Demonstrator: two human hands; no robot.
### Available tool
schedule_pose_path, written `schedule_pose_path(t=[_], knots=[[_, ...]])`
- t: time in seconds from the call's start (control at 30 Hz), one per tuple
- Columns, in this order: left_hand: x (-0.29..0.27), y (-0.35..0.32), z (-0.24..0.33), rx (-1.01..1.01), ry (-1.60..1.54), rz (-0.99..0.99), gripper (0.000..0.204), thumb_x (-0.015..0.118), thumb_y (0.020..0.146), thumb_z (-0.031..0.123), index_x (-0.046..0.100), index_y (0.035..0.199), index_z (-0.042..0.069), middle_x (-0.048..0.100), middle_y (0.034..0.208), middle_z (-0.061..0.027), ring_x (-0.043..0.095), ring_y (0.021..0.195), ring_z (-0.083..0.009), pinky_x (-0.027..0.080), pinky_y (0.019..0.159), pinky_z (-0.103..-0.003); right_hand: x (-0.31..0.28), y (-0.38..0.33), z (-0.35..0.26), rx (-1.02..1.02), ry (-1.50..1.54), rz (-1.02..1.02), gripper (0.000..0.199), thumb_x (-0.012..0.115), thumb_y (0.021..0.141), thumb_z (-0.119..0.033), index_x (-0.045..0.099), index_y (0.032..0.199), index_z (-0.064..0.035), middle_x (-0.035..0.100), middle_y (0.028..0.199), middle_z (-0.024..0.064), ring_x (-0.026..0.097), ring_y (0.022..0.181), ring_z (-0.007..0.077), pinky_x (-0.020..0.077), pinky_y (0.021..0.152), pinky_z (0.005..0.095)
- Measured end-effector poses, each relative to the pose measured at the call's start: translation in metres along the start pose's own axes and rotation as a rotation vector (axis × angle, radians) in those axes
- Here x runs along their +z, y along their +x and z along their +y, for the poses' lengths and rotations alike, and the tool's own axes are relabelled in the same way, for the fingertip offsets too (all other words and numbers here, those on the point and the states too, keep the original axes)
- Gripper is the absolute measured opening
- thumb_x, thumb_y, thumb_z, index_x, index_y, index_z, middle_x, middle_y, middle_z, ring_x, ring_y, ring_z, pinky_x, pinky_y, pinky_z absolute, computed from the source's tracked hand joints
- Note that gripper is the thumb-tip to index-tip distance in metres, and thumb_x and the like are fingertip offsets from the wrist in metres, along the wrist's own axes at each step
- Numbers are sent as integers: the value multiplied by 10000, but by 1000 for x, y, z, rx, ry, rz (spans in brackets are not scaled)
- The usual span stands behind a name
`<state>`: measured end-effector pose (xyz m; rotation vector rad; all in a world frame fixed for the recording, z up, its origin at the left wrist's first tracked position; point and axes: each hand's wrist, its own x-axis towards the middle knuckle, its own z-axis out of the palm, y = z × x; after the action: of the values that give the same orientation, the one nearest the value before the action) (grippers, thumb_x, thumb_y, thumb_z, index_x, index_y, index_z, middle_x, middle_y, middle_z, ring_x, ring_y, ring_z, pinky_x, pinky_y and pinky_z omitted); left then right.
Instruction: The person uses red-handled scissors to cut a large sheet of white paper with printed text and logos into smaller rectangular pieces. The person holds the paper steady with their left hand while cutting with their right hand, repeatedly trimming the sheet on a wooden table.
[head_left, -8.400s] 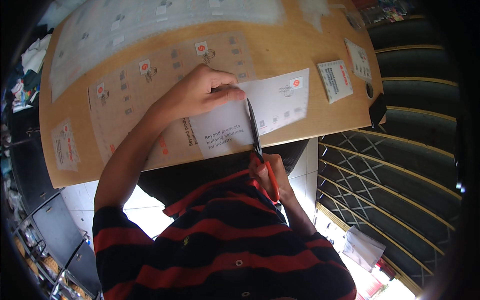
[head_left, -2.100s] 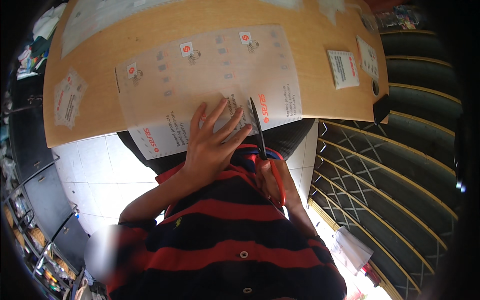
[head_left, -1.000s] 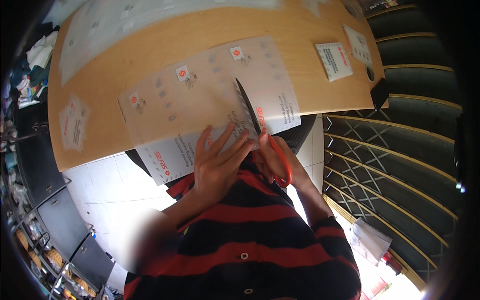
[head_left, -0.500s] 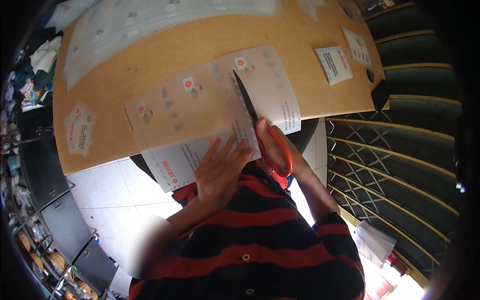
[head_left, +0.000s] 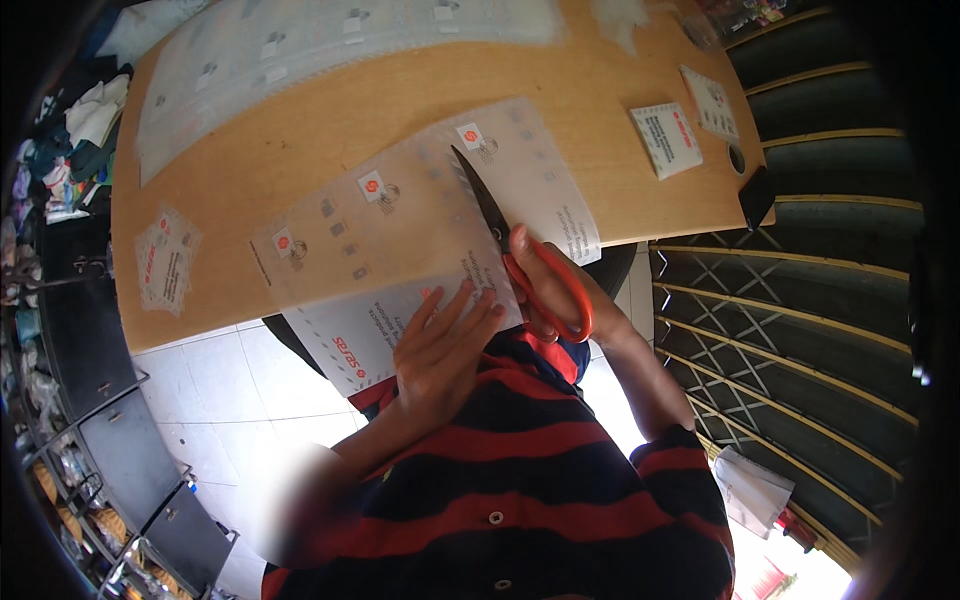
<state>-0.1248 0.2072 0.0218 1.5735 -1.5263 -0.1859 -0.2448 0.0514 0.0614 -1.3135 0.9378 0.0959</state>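
Orange-handled scissors sit in the right hand, its grip closed through the loops, the dark blades lying across a printed paper sheet that hangs over the near edge of the wooden surface. Left hand presses flat on the sheet's overhanging part, fingers spread, its grip wide and holding nothing. Just beyond, a long pale sheet lies along the far side. A small stack of cards rests to the left, and a small printed booklet to the right.
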Motion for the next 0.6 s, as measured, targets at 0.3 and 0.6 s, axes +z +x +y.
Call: schedule_pose_path(t=[0.3, 0.6], knots=[[-7, 1, 2, 6, -4, -5, 324, 685, 750, -54, 700, 1065, 18, 709, 1110, -161, 645, 1146, -335, 467, 994, -485, -2, 1, -14, 12, -77, 21, 800, 257, 950, -735, 465, 641, -28, 450, 468, 53, 471, 344, 129, 395, 358, 251], [-6, -1, -2, 11, -24, -13, 373, 631, 725, -34, 710, 1083, 36, 706, 1139, -153, 640, 1163, -311, 441, 1007, -496, -7, 6, -31, 66, -151, -2, 832, 218, 892, -810, 471, 670, -49, 471, 500, 50, 430, 338, 114, 351, 343, 251]])
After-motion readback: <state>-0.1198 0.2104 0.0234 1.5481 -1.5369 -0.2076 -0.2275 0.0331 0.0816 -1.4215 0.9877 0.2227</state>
